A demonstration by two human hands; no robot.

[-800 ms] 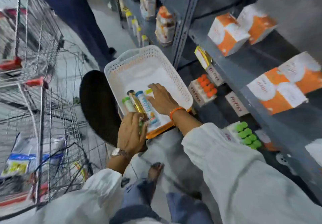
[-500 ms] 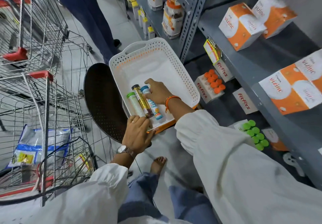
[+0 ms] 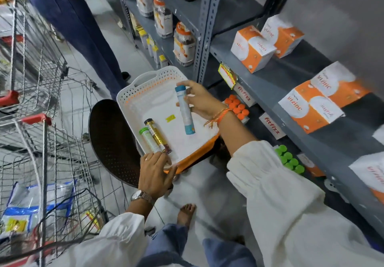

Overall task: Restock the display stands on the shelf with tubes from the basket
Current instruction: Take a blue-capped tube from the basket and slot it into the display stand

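Note:
A white perforated basket point(image 3: 133, 92) rests on a dark round stool. My right hand point(image 3: 200, 100) is shut on a blue-capped tube point(image 3: 185, 110), lifted above the basket floor. Two tubes lie in the basket's near left corner: a green-capped one point(image 3: 148, 137) and a gold one point(image 3: 157, 135). My left hand point(image 3: 154, 173) grips the basket's near rim. On the lower shelf stand a display stand of orange-capped tubes point(image 3: 236, 107) and another of green-capped tubes point(image 3: 288, 159).
Orange-and-white boxes point(image 3: 252, 48) sit on the grey shelf point(image 3: 270, 83) at right. Metal shopping carts point(image 3: 41, 121) crowd the left side. A person in dark trousers point(image 3: 76, 27) stands beyond the basket. My bare foot point(image 3: 186, 214) is on the floor.
My right hand has closed on the blue-capped tube and lifted it out from beside the other two tubes. My left hand stays on the basket rim.

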